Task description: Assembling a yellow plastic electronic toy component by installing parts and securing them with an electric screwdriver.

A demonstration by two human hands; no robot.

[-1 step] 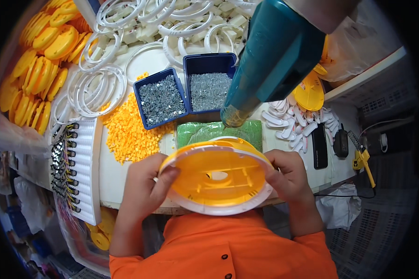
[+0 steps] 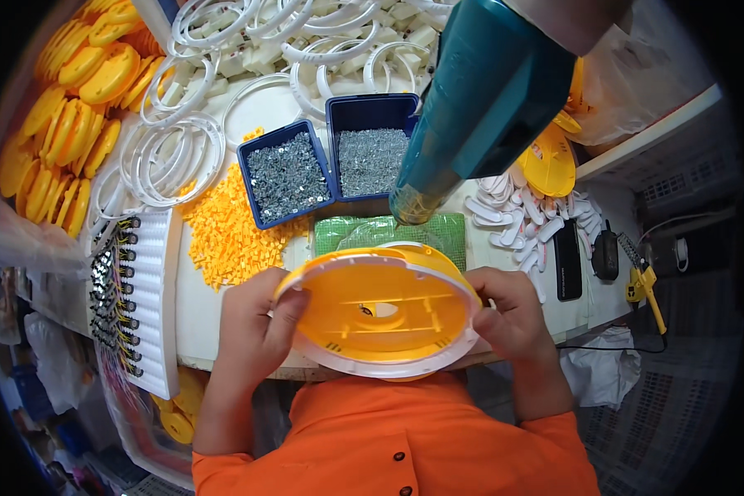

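Both hands, left hand (image 2: 252, 335) and right hand (image 2: 512, 318), grip a round yellow housing (image 2: 380, 318) with a white rim near the person, beyond it a green mat (image 2: 438, 230) and two blue screw trays (image 2: 285, 174).

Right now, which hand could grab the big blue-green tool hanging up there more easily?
Probably the right hand. The hanging teal tool hangs over the right side, its tip just above that hand. The left hand grips the yellow round shell farther away.

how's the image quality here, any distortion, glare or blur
Head view: strong fisheye, the table edge bows and the corners go black; lighting is bright and even; the teal power tool looms large and soft up close; both hands and the yellow round housing are sharp.
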